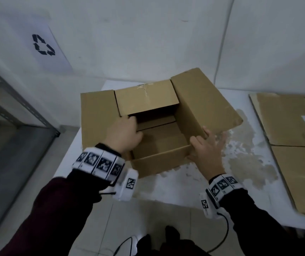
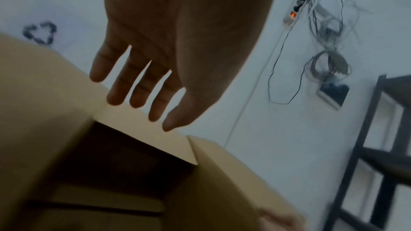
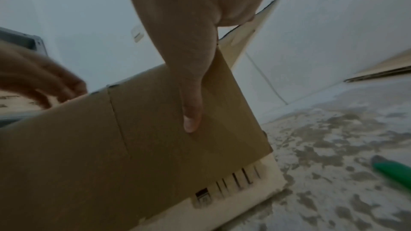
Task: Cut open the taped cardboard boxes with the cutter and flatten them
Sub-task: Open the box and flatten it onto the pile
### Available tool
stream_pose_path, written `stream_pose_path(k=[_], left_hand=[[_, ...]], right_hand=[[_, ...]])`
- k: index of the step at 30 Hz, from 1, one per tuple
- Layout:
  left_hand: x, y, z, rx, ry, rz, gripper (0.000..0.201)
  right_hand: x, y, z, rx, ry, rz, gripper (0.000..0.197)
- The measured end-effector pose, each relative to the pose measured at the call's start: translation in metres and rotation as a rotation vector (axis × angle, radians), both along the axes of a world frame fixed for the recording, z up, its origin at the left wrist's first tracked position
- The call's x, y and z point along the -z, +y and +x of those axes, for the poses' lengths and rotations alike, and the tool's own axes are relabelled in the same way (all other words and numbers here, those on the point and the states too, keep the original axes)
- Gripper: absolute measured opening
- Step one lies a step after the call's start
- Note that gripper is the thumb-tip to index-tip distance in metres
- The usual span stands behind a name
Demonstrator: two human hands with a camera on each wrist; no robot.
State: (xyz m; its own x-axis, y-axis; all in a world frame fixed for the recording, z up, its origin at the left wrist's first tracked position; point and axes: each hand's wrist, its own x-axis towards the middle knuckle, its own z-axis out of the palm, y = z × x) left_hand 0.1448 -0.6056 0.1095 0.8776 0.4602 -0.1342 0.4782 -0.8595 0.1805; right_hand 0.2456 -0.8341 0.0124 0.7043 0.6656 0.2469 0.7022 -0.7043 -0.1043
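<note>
An open brown cardboard box [image 1: 159,161] stands on the white table [image 1: 166,187] with its top flaps up. My left hand [image 1: 127,126] reaches over the opening. In the left wrist view its fingers [image 2: 142,94] are straight, with the tips at the edge of the far flap [image 2: 138,120]. My right hand [image 1: 207,145] is at the box's near right corner, fingers spread by the right flap [image 1: 203,102]. Its thumb [image 3: 191,108] lies flat on the box's outer wall [image 3: 89,147]. A green cutter [image 3: 393,171] lies on the table to the right of the box.
Flattened cardboard [image 1: 292,145] lies on the table's right side. A metal shelf [image 1: 9,100] stands at the left, and a recycling sign [image 1: 43,45] hangs on the wall. A power strip with cables [image 2: 293,11] is on the wall beside a dark rack [image 2: 367,147]. The tabletop is stained around the box.
</note>
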Motion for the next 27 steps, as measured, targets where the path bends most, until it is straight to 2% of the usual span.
stream_pose_path(k=[4, 6, 8, 11, 14, 17, 23, 27], left_hand=[[0.003, -0.018, 0.074, 0.083, 0.146, -0.238, 0.028], [0.018, -0.021, 0.103, 0.032, 0.253, -0.265, 0.028], [0.029, -0.021, 0.116, -0.064, 0.318, -0.247, 0.038], [0.032, -0.020, 0.120, -0.167, 0.251, -0.178, 0.063], [0.022, -0.019, 0.120, -0.117, 0.039, -0.047, 0.074], [0.010, -0.002, 0.138, -0.090, -0.147, 0.076, 0.082], [0.016, 0.071, 0.205, -0.047, -0.010, 0.076, 0.093], [0.041, 0.103, 0.240, -0.040, 0.133, -0.084, 0.089]], right_hand=[[0.006, -0.011, 0.011, -0.115, -0.005, 0.100, 0.046], [0.006, -0.015, 0.018, -0.163, 0.060, 0.144, 0.045], [0.007, -0.017, 0.021, -0.158, 0.107, 0.172, 0.042], [0.010, -0.021, 0.021, -0.167, 0.118, 0.215, 0.040], [0.018, -0.020, 0.021, -0.156, 0.105, 0.274, 0.025], [0.027, -0.018, 0.020, -0.136, 0.116, 0.325, 0.027], [0.035, -0.016, 0.018, -0.103, 0.123, 0.318, 0.033], [0.027, -0.012, 0.007, -0.004, 0.142, 0.324, 0.043]])
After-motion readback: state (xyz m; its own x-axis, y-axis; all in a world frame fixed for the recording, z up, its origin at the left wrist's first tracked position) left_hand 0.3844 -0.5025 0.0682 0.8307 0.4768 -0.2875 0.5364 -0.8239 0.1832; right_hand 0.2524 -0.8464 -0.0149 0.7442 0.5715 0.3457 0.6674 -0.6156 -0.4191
